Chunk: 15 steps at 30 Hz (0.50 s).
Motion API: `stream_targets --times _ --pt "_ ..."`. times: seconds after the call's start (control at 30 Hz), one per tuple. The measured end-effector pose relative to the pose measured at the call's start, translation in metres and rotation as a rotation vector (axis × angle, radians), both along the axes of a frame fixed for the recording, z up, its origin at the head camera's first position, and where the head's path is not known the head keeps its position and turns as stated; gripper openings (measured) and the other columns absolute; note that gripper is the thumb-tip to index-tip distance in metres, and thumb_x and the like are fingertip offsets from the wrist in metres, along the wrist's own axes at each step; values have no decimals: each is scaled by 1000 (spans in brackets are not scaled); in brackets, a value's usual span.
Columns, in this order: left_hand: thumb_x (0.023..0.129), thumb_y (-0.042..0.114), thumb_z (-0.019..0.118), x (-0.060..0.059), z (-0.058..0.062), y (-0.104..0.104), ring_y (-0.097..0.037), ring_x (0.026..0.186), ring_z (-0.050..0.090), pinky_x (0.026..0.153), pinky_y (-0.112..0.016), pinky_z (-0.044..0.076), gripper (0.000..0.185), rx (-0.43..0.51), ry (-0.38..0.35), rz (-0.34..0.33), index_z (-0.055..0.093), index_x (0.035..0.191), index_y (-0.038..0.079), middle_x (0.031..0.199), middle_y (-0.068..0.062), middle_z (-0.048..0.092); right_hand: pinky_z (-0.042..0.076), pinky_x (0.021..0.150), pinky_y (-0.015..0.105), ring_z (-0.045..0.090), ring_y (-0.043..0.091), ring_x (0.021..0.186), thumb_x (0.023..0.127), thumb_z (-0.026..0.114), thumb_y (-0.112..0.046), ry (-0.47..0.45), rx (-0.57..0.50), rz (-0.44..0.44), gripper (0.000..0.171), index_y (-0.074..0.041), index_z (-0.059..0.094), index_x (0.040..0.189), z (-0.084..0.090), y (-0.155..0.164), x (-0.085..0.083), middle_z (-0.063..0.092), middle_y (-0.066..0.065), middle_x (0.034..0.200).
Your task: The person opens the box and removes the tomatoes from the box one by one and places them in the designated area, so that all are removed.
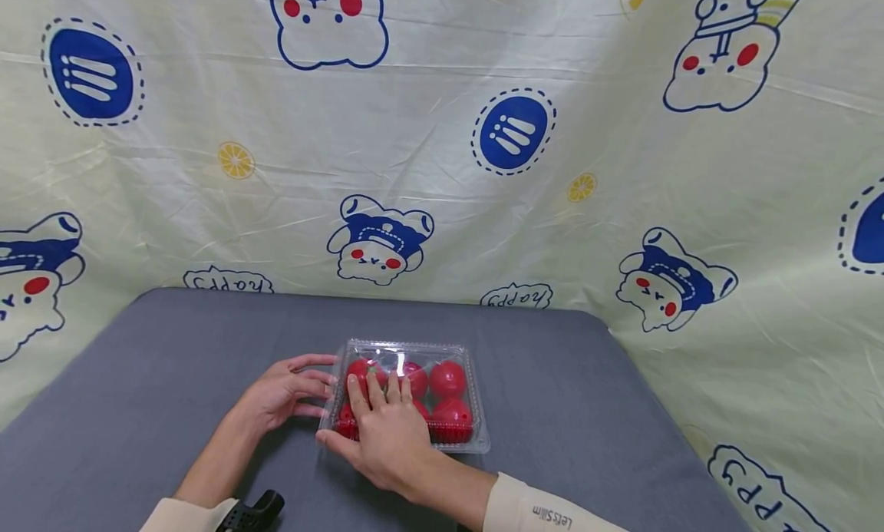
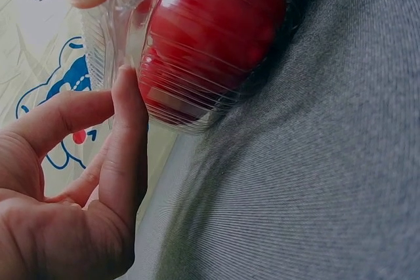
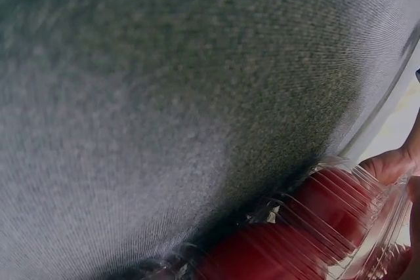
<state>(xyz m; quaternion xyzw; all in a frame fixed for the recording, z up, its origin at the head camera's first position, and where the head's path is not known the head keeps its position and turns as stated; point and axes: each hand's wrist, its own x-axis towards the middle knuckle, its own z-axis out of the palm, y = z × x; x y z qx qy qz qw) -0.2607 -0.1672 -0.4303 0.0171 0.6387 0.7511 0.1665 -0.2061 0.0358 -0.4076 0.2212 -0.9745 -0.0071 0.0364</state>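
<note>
Grip is unclenched: the right hand (image 1: 392,437) is laid, fingers spread, on the box (image 1: 479,434); its left edge is touched by the left hand (image 1: 286,394), fingers extended. The box, loaded with tomatoes (image 1: 447,380), is supported on the table (image 1: 552,409).

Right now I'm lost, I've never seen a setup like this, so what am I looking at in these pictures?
There's no robot here, just a person working bare-handed. The wide picture comes from a camera on the head; the two close ones come from cameras on each wrist. On the grey surface sits a clear plastic box of red, tomato-like fruit. The right hand lies spread on top of it, and the left hand touches its edge with the fingertips. Neither hand plainly grips it.
</note>
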Motion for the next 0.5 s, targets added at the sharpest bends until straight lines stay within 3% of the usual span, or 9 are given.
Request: stream_targets --times 0.5 --pt "91 0 67 0 2 3 -18 80 74 71 -38 65 57 2 -15 2 47 144 0 93 -1 75 36 120 50 43 39 145 95 34 -76 43 32 29 83 -24 36 159 -2 1 -3 43 5 159"
